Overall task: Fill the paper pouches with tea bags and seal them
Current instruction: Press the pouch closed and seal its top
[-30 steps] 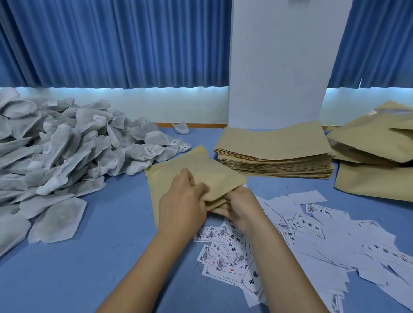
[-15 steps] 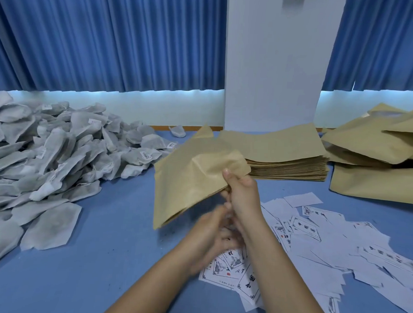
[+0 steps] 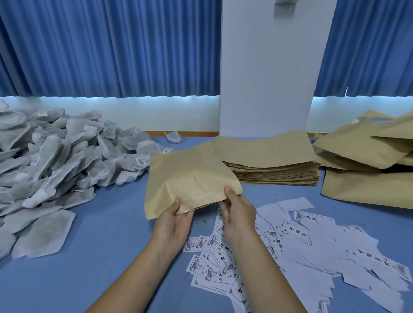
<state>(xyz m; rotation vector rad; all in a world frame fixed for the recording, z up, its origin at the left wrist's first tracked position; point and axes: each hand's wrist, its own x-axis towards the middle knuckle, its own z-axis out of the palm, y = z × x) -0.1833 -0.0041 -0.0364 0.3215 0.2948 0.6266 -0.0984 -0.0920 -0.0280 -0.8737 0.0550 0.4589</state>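
**teapacker_q:** what's nearest the camera, and what are the person's hands doing?

**benchwatch:** Two bare forearms come in from 6 o'clock over the blue table. The left hand grips the near edge of one brown paper pouch, thumb curled on top and fingers tucked under it. The right hand pinches the same edge near its right-hand corner, thumb on top and the rest of the fingers hidden beneath. So both hands are closed on that pouch, which sits dead centre and tilts up away from the person. Can't tell if anything is inside it.

**teapacker_q:** and the stuff around it?

**benchwatch:** A loose scatter of printed white labels lies under the right forearm and runs out to 4 o'clock. A big heap of grey-white tea bags fills 9 to 10 o'clock. Just behind the held pouch, at 1 o'clock, there's a neat stack of flat pouches; in view the held one overlaps its left corner. At 2 to 3 o'clock is a messier pile of brown pouches. One stray tea bag sits at the table's back edge around 12. Behind everything, a white pillar stands between blue curtains.
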